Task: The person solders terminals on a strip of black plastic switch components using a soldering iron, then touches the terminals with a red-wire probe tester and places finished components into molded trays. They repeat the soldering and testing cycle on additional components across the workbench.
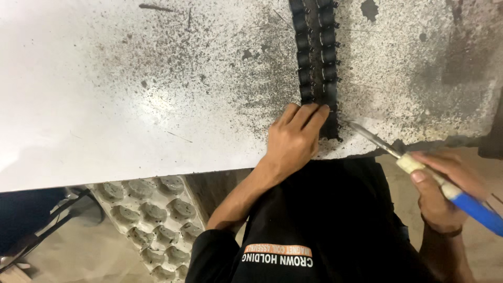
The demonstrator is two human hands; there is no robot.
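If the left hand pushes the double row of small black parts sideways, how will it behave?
The double row of black parts probably breaks apart: it looks like many separate small pieces. They seem light. Under the left hand, they may slide on the dusty table.

Left hand [294,137] lies flat, fingers extended; right hand [445,191] clenched.

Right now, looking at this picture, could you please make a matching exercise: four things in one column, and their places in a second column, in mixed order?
Things:
1. left hand
2. right hand
3. moulded tray
4. black parts

Places:
A. below the table edge, lower left
B. flat on the near end of the parts
C. two rows on the speckled white table
D. holding a blue-handled tool

Pairs: 1-B, 2-D, 3-A, 4-C
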